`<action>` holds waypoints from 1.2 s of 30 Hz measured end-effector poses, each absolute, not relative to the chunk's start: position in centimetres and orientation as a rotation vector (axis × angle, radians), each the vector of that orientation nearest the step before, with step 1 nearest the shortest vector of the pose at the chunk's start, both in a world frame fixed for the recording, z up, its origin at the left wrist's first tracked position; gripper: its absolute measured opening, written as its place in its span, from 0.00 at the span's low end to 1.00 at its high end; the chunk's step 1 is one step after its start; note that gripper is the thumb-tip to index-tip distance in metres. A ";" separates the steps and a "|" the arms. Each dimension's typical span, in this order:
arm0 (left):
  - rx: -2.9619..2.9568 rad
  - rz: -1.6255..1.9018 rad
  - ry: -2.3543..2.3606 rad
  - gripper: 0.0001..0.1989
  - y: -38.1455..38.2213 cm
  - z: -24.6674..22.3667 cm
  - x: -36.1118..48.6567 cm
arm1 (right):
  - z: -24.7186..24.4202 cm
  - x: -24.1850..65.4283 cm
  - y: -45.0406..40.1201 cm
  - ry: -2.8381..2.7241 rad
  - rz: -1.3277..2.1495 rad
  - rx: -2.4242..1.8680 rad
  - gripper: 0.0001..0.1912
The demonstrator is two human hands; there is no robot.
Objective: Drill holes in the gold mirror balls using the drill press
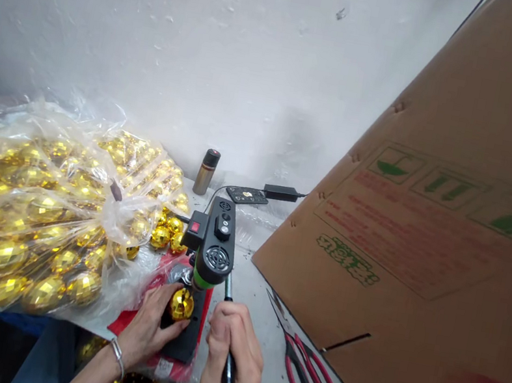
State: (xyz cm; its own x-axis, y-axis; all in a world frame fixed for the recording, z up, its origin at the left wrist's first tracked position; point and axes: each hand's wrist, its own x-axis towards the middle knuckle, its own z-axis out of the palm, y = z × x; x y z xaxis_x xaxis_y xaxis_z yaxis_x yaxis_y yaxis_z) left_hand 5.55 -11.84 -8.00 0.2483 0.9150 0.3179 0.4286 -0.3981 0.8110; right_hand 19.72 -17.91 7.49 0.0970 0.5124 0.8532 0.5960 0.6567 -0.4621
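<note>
A shiny gold mirror-tiled ball (182,304) is pinched between the thumb and fingers of my left hand (154,319). It sits over the black base (182,343) of a small bench press machine (219,238), just below its green-ringed head. My right hand (233,359) is wrapped round the machine's black lever handle (229,375), on the right side. Red plastic (124,321) lies under the base. Whether the ball touches the machine's tip is hard to see.
A clear plastic bag (126,225) full of gold balls fills the left. Loose gold balls (160,237) lie beside it. Behind stand a spray can (206,171), a phone (246,196) and a power adapter (280,192). Red-handled scissors (304,365) lie by a large cardboard box (424,247).
</note>
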 end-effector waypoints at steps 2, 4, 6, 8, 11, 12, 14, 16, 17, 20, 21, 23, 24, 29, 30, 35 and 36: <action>1.969 1.021 1.217 0.25 -11.5 -7.6 5.9 | 7.3 19.7 -17.7 -1.535 -0.082 -0.953 0.13; 1.992 0.956 1.220 0.26 -11.3 -7.2 6.2 | 7.1 19.7 -17.6 -1.536 -0.091 -0.943 0.14; 2.005 0.902 1.230 0.28 -11.2 -7.0 6.2 | 6.7 19.5 -17.7 -1.527 -0.094 -0.934 0.14; 2.011 0.854 1.239 0.29 -11.3 -6.9 6.2 | 6.3 19.3 -17.9 -1.484 -0.082 -0.960 0.15; 2.006 0.800 1.248 0.30 -11.4 -6.8 6.2 | 5.7 18.7 -18.3 -1.423 -0.042 -1.026 0.16; 2.003 0.792 1.249 0.30 -11.4 -6.7 6.2 | 5.5 18.5 -18.4 -1.412 -0.039 -1.031 0.17; 2.003 0.785 1.243 0.30 -11.4 -6.6 6.2 | 5.3 18.2 -18.5 -1.397 -0.047 -1.031 0.17; 2.007 0.788 1.233 0.29 -11.4 -6.6 6.3 | 5.2 17.9 -18.5 -1.375 -0.076 -1.042 0.17; 2.010 0.796 1.226 0.29 -11.5 -6.7 6.3 | 5.1 17.8 -18.5 -1.361 -0.090 -1.049 0.17; 2.018 0.837 1.220 0.29 -11.5 -6.9 6.4 | 4.9 17.6 -18.4 -1.322 -0.116 -1.065 0.17; 2.020 0.850 1.222 0.29 -11.5 -7.0 6.4 | 4.8 17.6 -18.4 -1.315 -0.118 -1.066 0.17; 2.017 0.865 1.226 0.28 -11.5 -7.1 6.4 | 4.7 17.6 -18.3 -1.308 -0.123 -1.064 0.17; 2.012 0.865 1.228 0.28 -11.5 -7.1 6.4 | 4.7 17.6 -18.3 -1.308 -0.126 -1.059 0.17; 1.977 0.836 1.232 0.26 -11.4 -7.0 6.5 | 4.5 17.3 -18.1 -1.275 -0.136 -1.032 0.17; 1.975 0.834 1.228 0.26 -11.4 -7.0 6.5 | 4.4 17.1 -18.0 -1.263 -0.139 -1.027 0.17; 1.985 0.832 1.215 0.27 -11.3 -7.1 6.6 | 3.9 17.0 -17.3 -1.220 -0.201 -0.993 0.19; 1.988 0.837 1.212 0.27 -11.3 -7.1 6.6 | 3.6 17.0 -17.1 -1.222 -0.225 -0.975 0.19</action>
State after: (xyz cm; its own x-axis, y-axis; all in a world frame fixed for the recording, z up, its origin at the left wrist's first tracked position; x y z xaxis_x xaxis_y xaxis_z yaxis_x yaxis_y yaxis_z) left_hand 6.56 -11.27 -7.12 0.3671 0.9122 0.1818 0.4935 -0.3566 0.7933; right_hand 17.04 -17.11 3.62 0.3759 0.3394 0.8622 0.6239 0.5953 -0.5064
